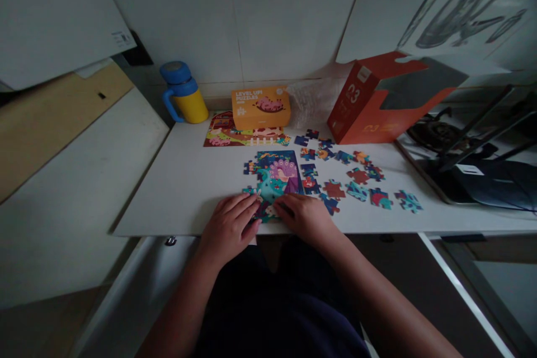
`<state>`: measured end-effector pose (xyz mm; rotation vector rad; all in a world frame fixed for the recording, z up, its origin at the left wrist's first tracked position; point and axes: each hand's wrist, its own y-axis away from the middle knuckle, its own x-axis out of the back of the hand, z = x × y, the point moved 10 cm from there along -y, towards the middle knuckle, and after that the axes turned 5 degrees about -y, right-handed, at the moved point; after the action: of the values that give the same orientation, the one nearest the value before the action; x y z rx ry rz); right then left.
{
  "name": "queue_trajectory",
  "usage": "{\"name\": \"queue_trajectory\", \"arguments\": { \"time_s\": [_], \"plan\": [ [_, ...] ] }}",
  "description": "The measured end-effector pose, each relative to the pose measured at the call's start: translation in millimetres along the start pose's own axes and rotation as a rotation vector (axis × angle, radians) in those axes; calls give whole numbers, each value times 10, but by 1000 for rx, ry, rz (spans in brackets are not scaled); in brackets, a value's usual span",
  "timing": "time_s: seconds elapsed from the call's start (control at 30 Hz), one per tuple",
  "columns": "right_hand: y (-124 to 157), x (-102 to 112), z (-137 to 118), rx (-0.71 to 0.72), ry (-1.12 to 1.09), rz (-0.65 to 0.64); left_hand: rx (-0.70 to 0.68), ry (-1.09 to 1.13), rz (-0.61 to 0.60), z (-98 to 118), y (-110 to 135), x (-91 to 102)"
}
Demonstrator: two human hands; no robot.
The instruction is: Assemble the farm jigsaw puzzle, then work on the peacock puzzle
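Note:
A partly joined jigsaw puzzle [272, 176] with a purple, fan-tailed animal and teal shapes lies near the table's front edge. My left hand [232, 221] rests on its lower left corner, fingers stretched out side by side and thumb apart. Over the lower right part lies my right hand [308, 217], its fingers slightly bent and touching the puzzle, with a gap between thumb and forefinger. Both hands cover some of the bottom edge. To the right are several loose puzzle pieces [334, 189], mostly dark blue, rust red and teal.
Behind the puzzle, an orange puzzle box [260, 114] stands on a farm picture sheet [218, 137]. A blue and yellow flask [191, 102] is at the back left. An open red box [369, 100] stands back right, beside a black gas stove [474, 173]. The white table [168, 190] ends just before me.

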<state>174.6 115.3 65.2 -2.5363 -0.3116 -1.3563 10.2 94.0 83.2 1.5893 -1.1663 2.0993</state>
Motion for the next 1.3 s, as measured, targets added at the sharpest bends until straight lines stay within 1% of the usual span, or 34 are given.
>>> {"name": "queue_trajectory", "arguments": {
  "time_s": [0.1,0.27,0.43,0.63,0.93,1.1,1.3],
  "plan": [
    [10,-43,2,-4,43,-3,8,-2,-24,-7,-11,-18],
    [19,-51,-9,4,55,-8,27,-2,-48,-14,-38,-15],
    [28,-49,-33,7,72,-11,15,-7,-27,-8,-47,4],
    [16,-28,-54,-4,93,-29,13,-11,-26,-17,-38,-16],
    [25,-31,-52,17,79,-5,4,9,-2,-42,-28,-30],
    [21,4,-77,29,75,-6,5,11,-7,-59,-25,-52],
    [23,-4,-74,18,77,-20,-2,2,15,-36,-49,-4]
  ]
}}
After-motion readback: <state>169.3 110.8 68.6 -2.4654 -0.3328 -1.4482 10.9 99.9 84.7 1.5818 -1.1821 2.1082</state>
